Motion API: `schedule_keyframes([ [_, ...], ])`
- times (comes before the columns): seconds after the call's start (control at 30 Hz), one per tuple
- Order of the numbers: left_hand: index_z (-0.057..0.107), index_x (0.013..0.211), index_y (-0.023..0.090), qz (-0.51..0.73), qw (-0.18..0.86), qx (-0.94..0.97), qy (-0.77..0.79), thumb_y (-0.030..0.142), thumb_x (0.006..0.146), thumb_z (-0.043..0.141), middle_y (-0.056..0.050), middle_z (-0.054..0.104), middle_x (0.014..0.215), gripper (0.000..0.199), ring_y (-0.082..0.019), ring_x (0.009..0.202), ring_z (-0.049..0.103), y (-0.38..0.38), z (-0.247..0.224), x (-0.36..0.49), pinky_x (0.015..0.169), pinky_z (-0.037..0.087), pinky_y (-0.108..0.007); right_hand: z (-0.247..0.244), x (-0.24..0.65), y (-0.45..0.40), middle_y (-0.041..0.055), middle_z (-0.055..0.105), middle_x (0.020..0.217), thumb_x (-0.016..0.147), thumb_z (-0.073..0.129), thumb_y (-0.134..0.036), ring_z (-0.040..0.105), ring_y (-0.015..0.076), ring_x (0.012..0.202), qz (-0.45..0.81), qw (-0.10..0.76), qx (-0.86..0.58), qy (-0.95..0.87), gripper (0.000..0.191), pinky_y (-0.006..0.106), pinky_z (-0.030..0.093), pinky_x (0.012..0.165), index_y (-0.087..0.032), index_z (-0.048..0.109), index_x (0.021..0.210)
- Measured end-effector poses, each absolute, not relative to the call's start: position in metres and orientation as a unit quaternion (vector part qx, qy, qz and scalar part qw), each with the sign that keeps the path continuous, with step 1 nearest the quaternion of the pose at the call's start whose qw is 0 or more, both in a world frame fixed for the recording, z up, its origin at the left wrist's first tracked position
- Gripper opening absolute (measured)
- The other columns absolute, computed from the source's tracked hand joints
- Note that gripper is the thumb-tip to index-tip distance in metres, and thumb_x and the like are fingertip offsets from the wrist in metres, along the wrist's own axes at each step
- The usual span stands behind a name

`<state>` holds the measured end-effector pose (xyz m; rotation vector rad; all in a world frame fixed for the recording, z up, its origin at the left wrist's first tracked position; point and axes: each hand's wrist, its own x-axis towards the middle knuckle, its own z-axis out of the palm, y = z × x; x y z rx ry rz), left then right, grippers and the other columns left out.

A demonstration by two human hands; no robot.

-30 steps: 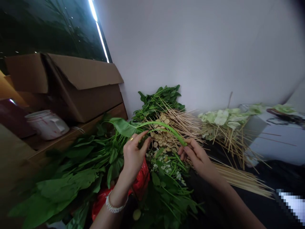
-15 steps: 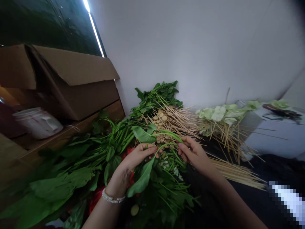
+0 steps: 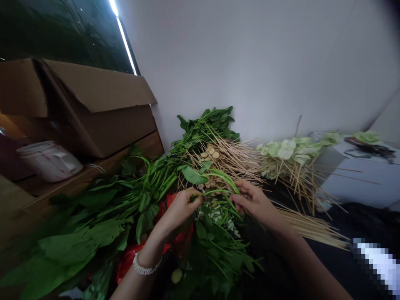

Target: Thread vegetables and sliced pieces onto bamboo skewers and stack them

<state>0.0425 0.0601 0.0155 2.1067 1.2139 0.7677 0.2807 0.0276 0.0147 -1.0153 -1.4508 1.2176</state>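
Between my hands is a stalk of leafy greens, its leaves toward the left and its stems curving right. My right hand is closed on the stem end with thumb and fingertips. My left hand is closed in a pinch at the left end of a thin lower stem; its fingertips partly hide that end. Right below the hands lie chopped pale and green stem pieces and a heap of loose greens. Skewered round pale slices sit just behind the stalk.
A big pile of leafy greens spreads left, over a red plastic bag. Bare skewers lie at right, below skewered cabbage pieces. A cardboard box and a white jar stand on the left ledge.
My left hand has turned and shifted slightly left. The large leaf that hung beneath it is no longer visible there. The stalk in my right hand has moved a little right.
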Motion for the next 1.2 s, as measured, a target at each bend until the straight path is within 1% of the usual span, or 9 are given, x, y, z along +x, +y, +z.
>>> schedule_keyframes([
  [0.1,0.068,0.077,0.019,0.296,0.194,0.806,0.474,0.025,0.086,0.045,-0.004,0.067,0.081,0.025,-0.022,0.085,0.057,0.061,0.015,0.041,0.081,0.041,-0.032,0.013,0.280,0.027,-0.0022,0.061,0.075,0.078,0.069,-0.039,0.057,0.0101,0.054,0.493,0.464,-0.420,-0.605,0.036,0.023,0.046,0.048,-0.019,0.055,0.104],
  [0.2,0.062,0.073,0.020,0.351,0.201,0.771,0.491,0.024,0.086,0.042,-0.003,0.063,0.074,0.025,-0.020,0.079,0.055,0.062,0.010,0.041,0.075,0.041,-0.031,0.010,0.277,0.027,-0.0034,0.059,0.073,0.083,0.062,-0.041,0.054,0.0091,0.048,0.490,0.450,-0.427,-0.612,0.031,0.022,0.041,0.043,-0.021,0.053,0.105],
  [0.47,0.045,0.064,0.018,0.538,0.630,0.394,0.398,0.025,0.075,0.055,0.008,0.040,0.052,0.016,-0.005,0.042,0.030,0.064,0.011,0.057,0.040,0.025,-0.016,0.005,0.263,0.023,-0.0065,0.054,0.069,0.091,0.052,-0.041,0.042,0.0054,0.040,0.510,0.447,-0.406,-0.613,0.027,0.020,0.027,0.039,-0.022,0.048,0.110],
  [0.57,0.039,0.061,0.019,0.530,0.694,0.326,0.361,0.021,0.070,0.057,0.010,0.032,0.051,0.020,-0.003,0.039,0.022,0.065,0.020,0.063,0.035,0.018,-0.013,0.007,0.258,0.022,-0.0063,0.053,0.069,0.092,0.051,-0.041,0.038,0.0054,0.042,0.516,0.456,-0.400,-0.605,0.029,0.020,0.027,0.041,-0.021,0.049,0.112],
  [0.7,0.033,0.061,0.020,0.569,0.705,0.274,0.322,0.015,0.074,0.055,0.011,0.027,0.053,0.025,-0.002,0.039,0.023,0.074,0.030,0.047,0.035,0.020,-0.010,0.009,0.264,0.021,-0.0064,0.052,0.065,0.091,0.052,-0.042,0.038,0.0067,0.045,0.502,0.464,-0.411,-0.604,0.027,0.020,0.026,0.042,-0.021,0.052,0.107],
  [0.83,0.032,0.060,0.020,0.698,0.619,0.225,0.281,0.013,0.080,0.051,0.010,0.027,0.052,0.027,-0.003,0.039,0.026,0.076,0.044,0.021,0.035,0.023,-0.010,0.012,0.280,0.024,-0.0071,0.051,0.064,0.089,0.053,-0.049,0.034,0.0053,0.040,0.488,0.503,-0.432,-0.568,0.032,0.019,0.022,0.038,-0.021,0.051,0.102],
  [0.93,0.047,0.066,0.019,0.729,0.490,0.344,0.332,0.028,0.085,0.055,0.007,0.037,0.055,0.023,-0.006,0.043,0.034,0.056,0.051,0.030,0.038,0.030,-0.014,0.016,0.279,0.026,-0.0061,0.055,0.070,0.088,0.054,-0.051,0.036,0.0044,0.039,0.501,0.526,-0.412,-0.550,0.035,0.018,0.025,0.036,-0.021,0.048,0.106],
  [1.07,0.069,0.081,0.022,0.599,0.162,0.668,0.410,0.024,0.080,0.069,-0.001,0.063,0.078,0.003,-0.015,0.072,0.059,0.026,0.045,0.069,0.068,0.051,-0.025,0.016,0.266,0.021,-0.0047,0.056,0.074,0.092,0.049,-0.049,0.045,0.0060,0.044,0.513,0.507,-0.392,-0.571,0.033,0.018,0.034,0.038,-0.021,0.046,0.111],
  [1.2,0.069,0.103,0.023,0.494,0.007,0.804,0.331,0.019,0.089,0.060,-0.007,0.069,0.102,0.017,-0.020,0.097,0.065,0.025,0.028,0.088,0.087,0.053,-0.034,0.012,0.258,0.015,-0.0053,0.055,0.073,0.096,0.043,-0.048,0.051,0.0074,0.044,0.490,0.496,-0.390,-0.602,0.032,0.019,0.038,0.038,-0.022,0.045,0.113],
])
